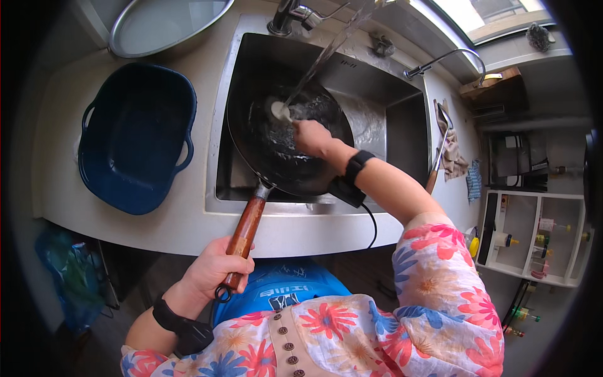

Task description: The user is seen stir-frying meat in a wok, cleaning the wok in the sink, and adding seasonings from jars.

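My left hand (221, 268) grips the wooden handle (246, 226) of a dark wok (287, 174), near the handle's hanging ring. The wok rests in the stainless-steel sink (407, 132), filling much of its left part. Inside the wok, my right hand (313, 137) holds a pale, roundish scrubbing pad or sponge (281, 111), slightly blurred; its exact kind is unclear. A stream of water (325, 54) falls from the back of the sink onto the wok's wet inner surface beside the pad. My right fingertips are partly hidden behind the hand.
To the left stands a dark blue plastic basin (136, 141) with side handles, below a large metal bowl (172, 23). A chrome faucet (287, 16) and a slim curved tap (447, 59) rise behind the sink. At right lie a long-handled utensil (442, 151) and a cloth (454, 155).
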